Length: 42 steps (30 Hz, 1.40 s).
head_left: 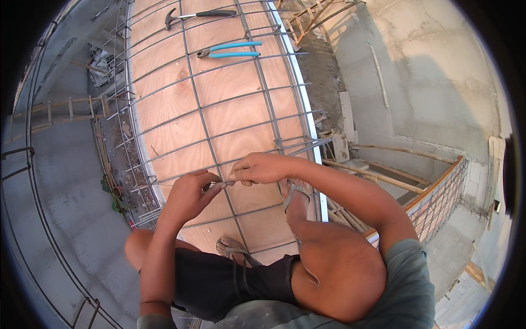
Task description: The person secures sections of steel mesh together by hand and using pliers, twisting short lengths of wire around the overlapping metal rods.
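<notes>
My left hand (192, 193) and my right hand (258, 169) meet over a grid of steel reinforcing bars (201, 108). The fingertips of each are pinched on a short, thin piece of wire (226, 182) between them, mostly hidden by the fingers. Whether the wire touches a bar I cannot tell. Beneath the grid lies a plywood panel (164, 120). Farther off, cutting nippers with blue handles (235, 54) rest on the bars. Beyond them lies a claw hammer with a black grip (216, 12).
My sandalled feet (296, 196) are on the panel among the bars. A white edge (302, 88) bounds the panel on the right, with bar ends jutting past it. Lower ground and concrete slabs (416, 82) lie on both sides. Bamboo poles (378, 176) stretch across at right.
</notes>
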Each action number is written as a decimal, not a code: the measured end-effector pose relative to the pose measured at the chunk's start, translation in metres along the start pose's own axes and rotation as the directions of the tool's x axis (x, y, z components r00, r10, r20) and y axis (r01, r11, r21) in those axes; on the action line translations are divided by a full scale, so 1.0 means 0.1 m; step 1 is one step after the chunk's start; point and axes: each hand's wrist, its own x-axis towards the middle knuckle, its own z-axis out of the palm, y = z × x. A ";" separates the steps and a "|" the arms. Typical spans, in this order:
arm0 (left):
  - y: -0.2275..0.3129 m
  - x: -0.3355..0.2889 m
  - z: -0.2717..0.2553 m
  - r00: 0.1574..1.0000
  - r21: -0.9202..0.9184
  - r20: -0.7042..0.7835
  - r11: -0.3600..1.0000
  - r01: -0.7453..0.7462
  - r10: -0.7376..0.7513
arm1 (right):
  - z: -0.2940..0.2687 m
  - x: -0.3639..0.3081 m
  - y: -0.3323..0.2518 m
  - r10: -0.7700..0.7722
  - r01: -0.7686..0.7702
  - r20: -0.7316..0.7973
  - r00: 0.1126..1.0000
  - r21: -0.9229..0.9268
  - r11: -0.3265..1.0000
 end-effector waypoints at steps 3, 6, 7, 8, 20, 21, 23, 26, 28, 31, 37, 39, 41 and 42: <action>-0.11 0.08 -0.19 0.993 -0.022 -0.089 0.997 -0.081 0.078 | -0.10 -0.28 0.06 -0.138 0.119 -0.185 0.973 -0.109 0.987; -0.11 0.10 -0.14 0.943 0.120 -0.218 0.966 -0.229 0.251 | -0.08 -0.82 -0.01 0.061 -0.069 -0.334 0.940 -0.012 0.998; -0.04 0.12 -0.08 0.922 0.167 -0.199 0.939 -0.301 0.331 | 0.04 -0.99 0.01 0.057 -0.065 -0.393 0.918 -0.007 0.998; 0.04 0.17 0.03 0.916 0.194 -0.165 0.923 -0.332 0.365 | 0.10 -1.18 0.16 0.052 -0.060 -0.421 0.906 -0.006 0.998; 0.33 0.60 1.12 0.836 0.175 0.045 0.820 -0.545 0.547 | 0.90 -1.74 1.08 0.079 -0.077 -0.610 0.788 0.029 0.997; 0.33 0.62 1.18 0.833 0.192 0.067 0.812 -0.551 0.550 | 0.87 -1.54 1.09 0.042 -0.013 -0.583 0.811 0.055 0.998; 0.41 0.76 1.31 0.814 0.224 0.104 0.784 -0.579 0.571 | 0.74 -1.38 1.12 0.074 -0.085 -0.617 0.784 0.012 0.996; 0.53 0.88 1.35 0.740 0.328 -0.311 0.798 -0.505 0.596 | 0.48 -1.40 1.31 -0.003 -0.140 -0.799 0.601 -0.108 0.984; 0.37 0.89 1.38 0.843 0.236 -0.348 0.909 -0.344 0.410 | 0.38 -1.44 1.36 0.067 -0.087 -0.888 0.456 0.031 0.996; 0.01 0.85 1.51 0.950 0.137 -0.265 0.982 -0.131 0.163 | 0.30 -1.45 1.48 0.097 0.018 -0.930 0.354 0.110 0.994; -0.49 0.69 1.80 0.998 0.097 -0.046 0.994 -0.046 0.051 | 0.42 -1.18 1.63 0.111 0.023 -0.893 0.437 0.134 0.991; -0.51 0.66 1.79 0.998 0.097 -0.038 0.994 -0.045 0.049 | 0.44 -1.10 1.66 0.073 0.017 -0.888 0.454 0.091 0.996; -0.53 0.64 1.77 0.999 0.126 -0.026 0.991 -0.036 0.040 | 0.47 -1.06 1.66 0.071 0.006 -0.884 0.462 0.084 0.996; -0.52 0.65 1.76 0.999 0.139 -0.027 0.990 -0.037 0.041 | 0.48 -1.05 1.66 0.070 0.010 -0.887 0.457 0.083 0.996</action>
